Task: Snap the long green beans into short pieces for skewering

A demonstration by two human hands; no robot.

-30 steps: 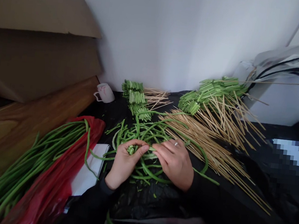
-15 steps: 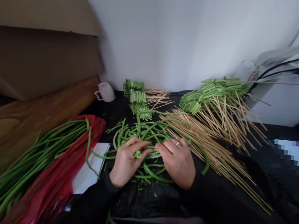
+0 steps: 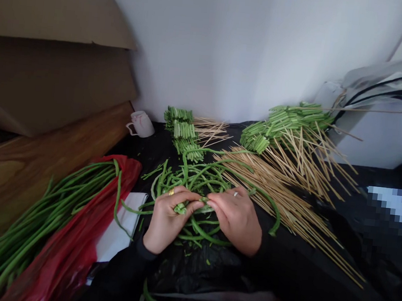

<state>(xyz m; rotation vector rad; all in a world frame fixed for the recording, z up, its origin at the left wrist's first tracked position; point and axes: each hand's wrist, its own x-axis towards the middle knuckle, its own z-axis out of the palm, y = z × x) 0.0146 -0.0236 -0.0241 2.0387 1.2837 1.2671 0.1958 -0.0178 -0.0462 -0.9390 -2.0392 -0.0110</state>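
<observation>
My left hand (image 3: 168,216) is closed round a small bunch of cut green bean pieces (image 3: 180,208), their cut ends showing between thumb and fingers. My right hand (image 3: 237,218) is curled beside it, fingertips pinching a long bean that runs into the left hand's bunch. Both hands rest over a loose heap of long green beans (image 3: 201,184) on black plastic sheeting (image 3: 210,271). A ring shows on each hand.
Bare bamboo skewers (image 3: 289,198) fan out to the right. Skewered bean stacks lie at the back (image 3: 184,134) and back right (image 3: 286,121). A red bag (image 3: 80,233) with uncut long beans (image 3: 34,229) lies left, beside a white paper (image 3: 121,228), a mug (image 3: 141,124), a wooden plank and cardboard.
My left hand has turned its back up, so its ring now shows, and drawn the bean bunch slightly right. The right hand's fingers have curled in closer to it.
</observation>
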